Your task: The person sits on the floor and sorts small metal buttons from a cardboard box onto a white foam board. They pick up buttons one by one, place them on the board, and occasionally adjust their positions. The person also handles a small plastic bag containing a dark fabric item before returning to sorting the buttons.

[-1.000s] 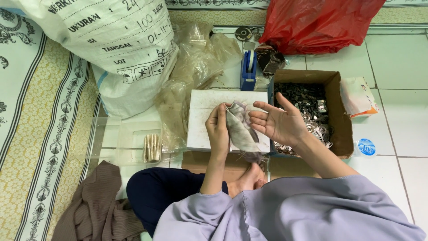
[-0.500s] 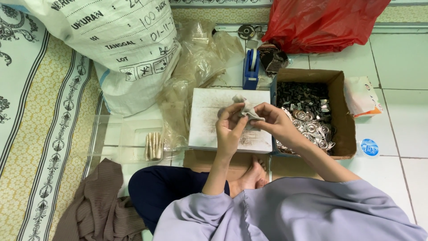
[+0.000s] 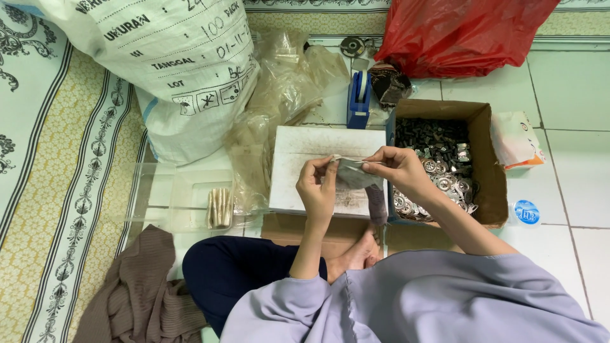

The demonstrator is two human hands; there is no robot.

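Over the white board (image 3: 305, 149), left hand (image 3: 318, 187) & right hand (image 3: 397, 168) both pinch 1 small clear bag (image 3: 352, 174); cardboard box (image 3: 489, 159) of metal parts just right.

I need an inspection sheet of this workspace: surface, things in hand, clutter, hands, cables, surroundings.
Surface: tiled floor with patterned mat at one side.
Things in hand: small clear bag, held over a white board; cardboard box of small metal parts beside it.
Clutter: white sack, red bag, blue tape dispenser, crumpled clear bags, brown cloth.
Hands: left hand and right hand both pinch the bag's top edge.
Cables: nothing seen.
Surroundings: nothing seen beyond the floor.
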